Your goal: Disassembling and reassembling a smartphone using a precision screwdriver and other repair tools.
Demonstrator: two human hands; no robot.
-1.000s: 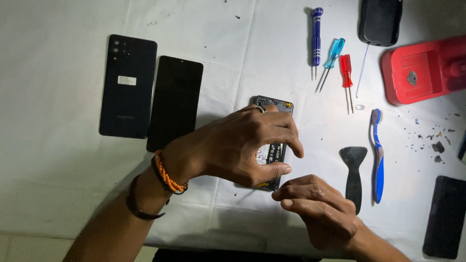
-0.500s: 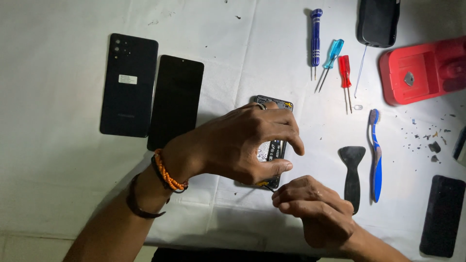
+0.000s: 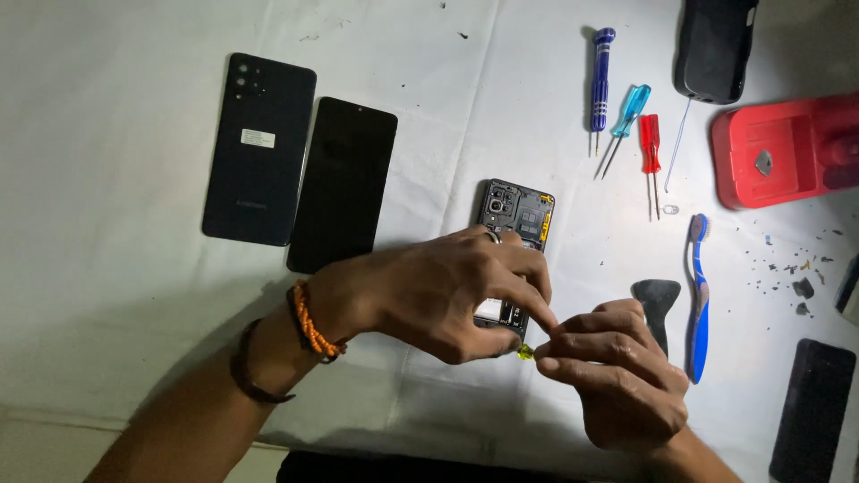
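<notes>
From the head view we see our left hand [image 3: 438,295] clamped over the lower half of the opened phone [image 3: 517,215] on the white tabletop [image 3: 134,313], while our right hand [image 3: 613,376] pinches a small yellow-green piece [image 3: 524,352] touching the phone's bottom edge.

White cloth [image 3: 134,295] covers the whole work surface, creased, with a fold running down past centre. Light is hard and uneven: bright at right, falling off to grey at left and along the top right corner. Dark specks and crumbs dot the cloth at far right. A paler strip of bare table edge [image 3: 54,447] shows bottom left. No walls, floor or windows in view.
</notes>
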